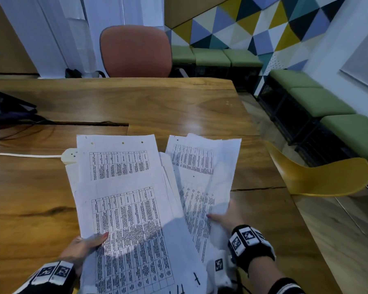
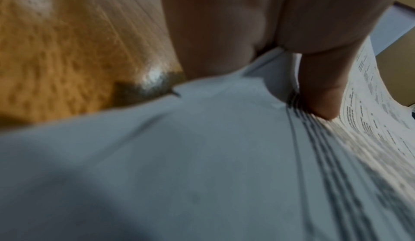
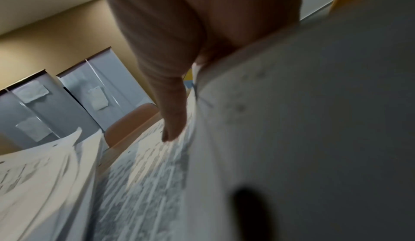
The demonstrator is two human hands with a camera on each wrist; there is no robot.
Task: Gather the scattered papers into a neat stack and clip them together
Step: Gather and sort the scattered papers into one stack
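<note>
left hand (image 2: 258,23) pinching papers (image 2: 179,156) — seemingly, blurred

Two bundles of papers fill the lower middle of the head view, above the table (image 1: 178,107): the left bundle (image 1: 123,198) overlaps the right bundle (image 1: 202,177). The left hand (image 1: 83,247) sits lower left, the right hand (image 1: 227,215) lower right (thumbs on top). A power strip (image 1: 69,155) lies at the left bundle's upper-left corner.

Left hand (image 1: 84,247): low at the near left, thumb lying across the top of the papers (image 1: 123,209), fingers hidden beneath, grip pinching the sheets.
Right hand (image 1: 226,217): near right, thumb on top of its sheets, fingers tucked under, pinching.
Wrists: both wear black bands with square printed markers.
Forearms: angled in from the bottom corners.
</note>
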